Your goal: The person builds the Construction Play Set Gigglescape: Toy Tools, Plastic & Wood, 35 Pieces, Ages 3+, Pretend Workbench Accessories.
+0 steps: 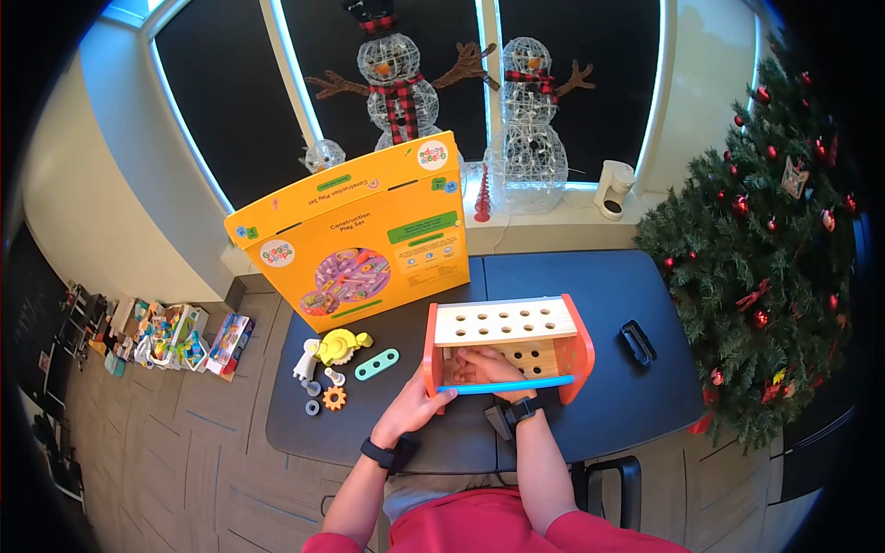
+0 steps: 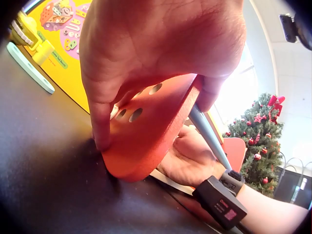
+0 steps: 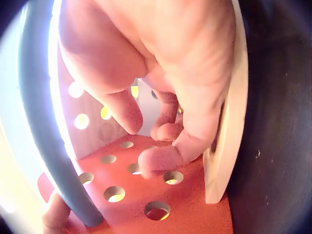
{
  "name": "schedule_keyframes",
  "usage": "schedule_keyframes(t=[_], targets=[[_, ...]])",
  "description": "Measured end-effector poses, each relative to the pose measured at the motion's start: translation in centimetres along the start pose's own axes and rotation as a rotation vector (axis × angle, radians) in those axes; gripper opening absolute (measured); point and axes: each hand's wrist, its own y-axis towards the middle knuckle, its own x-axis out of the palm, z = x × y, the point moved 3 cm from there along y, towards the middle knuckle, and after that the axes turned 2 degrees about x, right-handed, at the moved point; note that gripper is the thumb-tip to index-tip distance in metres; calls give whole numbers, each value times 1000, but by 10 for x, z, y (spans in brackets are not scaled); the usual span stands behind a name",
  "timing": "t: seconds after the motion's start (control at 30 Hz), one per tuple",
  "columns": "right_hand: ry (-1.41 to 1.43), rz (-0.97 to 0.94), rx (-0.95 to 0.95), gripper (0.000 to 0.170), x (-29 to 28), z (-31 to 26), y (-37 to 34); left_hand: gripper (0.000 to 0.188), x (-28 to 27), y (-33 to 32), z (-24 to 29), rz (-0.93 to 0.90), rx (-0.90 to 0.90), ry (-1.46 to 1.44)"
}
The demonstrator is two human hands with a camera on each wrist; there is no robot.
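A toy toolbox [image 1: 461, 316] stands on the table before me, with red side panels [image 2: 151, 131], holed boards and a blue bar [image 1: 507, 385] along its near edge. My left hand [image 1: 412, 407] grips the left red panel at its near corner, thumb by the bar's end and fingers over the panel's outer face. Inside the box is my right hand [image 1: 487, 367], its wrist passing under the blue bar. Its loosely bent fingers [image 3: 158, 161] point at the holed inner face of the left panel, and nothing shows between them and the thumb.
Left of the toolbox lie a teal holed strip [image 1: 377, 364], a yellow toy piece [image 1: 339, 347], an orange gear [image 1: 334, 397] and small grey and white pieces. A big yellow box [image 1: 350, 240] stands behind them. A black item [image 1: 637, 342] lies at right, near a Christmas tree [image 1: 747, 249].
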Motion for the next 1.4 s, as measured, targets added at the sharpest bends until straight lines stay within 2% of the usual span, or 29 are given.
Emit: schedule_keyframes(t=[0.07, 0.1, 0.17, 0.27, 0.57, 1.1, 1.4], targets=[[-29, 96, -102, 22, -6, 1, 4, 74, 0, 0, -1, -1, -12, -3], [-29, 96, -101, 22, -13, 4, 8, 75, 0, 0, -2, -1, -23, -6], [-56, 112, -248, 25, -26, 6, 13, 75, 0, 0, -2, -1, -17, -2], [-26, 204, -319, 31, -19, 4, 10, 77, 0, 0, -2, -2, -16, -1], [-1, 137, -289, 40, -9, -1, 5, 77, 0, 1, -4, -10, -17, -18], [-120, 186, -225, 41, 0, -12, -2, 68, 0, 0, -5, 2, -35, -16], [-68, 166, -187, 42, 2, -12, -4, 71, 0, -1, -2, 10, -25, -8]])
